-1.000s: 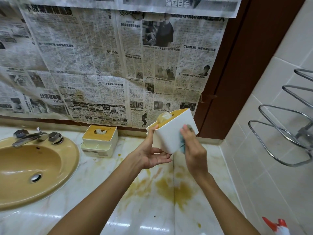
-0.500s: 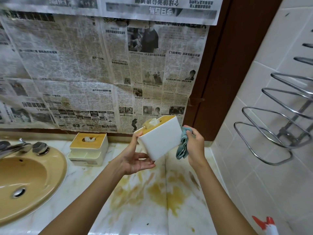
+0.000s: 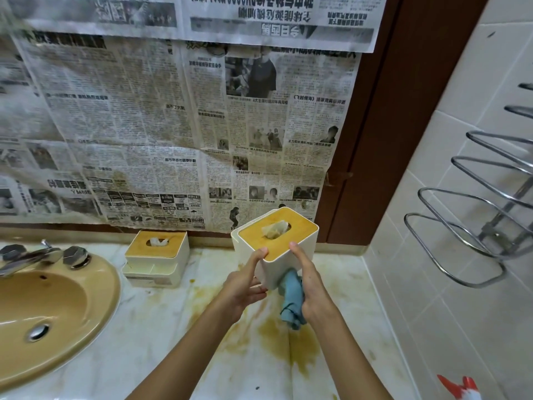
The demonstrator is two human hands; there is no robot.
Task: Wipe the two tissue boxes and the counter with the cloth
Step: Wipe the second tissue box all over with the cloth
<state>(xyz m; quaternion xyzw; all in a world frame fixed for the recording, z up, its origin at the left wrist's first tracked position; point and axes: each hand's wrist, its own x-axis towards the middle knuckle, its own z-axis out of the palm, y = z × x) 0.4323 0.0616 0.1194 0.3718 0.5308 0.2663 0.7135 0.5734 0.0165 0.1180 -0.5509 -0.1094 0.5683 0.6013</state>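
A white tissue box with a wooden lid is held above the counter, lid facing up and toward me. My left hand grips its left side, thumb on the lid's rim. My right hand holds the blue cloth bunched under its fingers against the box's lower right side, thumb up on the lid edge. A second white tissue box with a wooden lid stands on the marble counter by the wall. Yellow-brown stains spread over the counter below my hands.
A yellow sink with a chrome tap takes up the left. Newspaper covers the back wall. A chrome wire rack juts from the tiled right wall. A red spray-bottle nozzle shows at the bottom right.
The held box has been turned so its lid faces up. My right hand with the cloth moved from the box's right side down to its lower edge.
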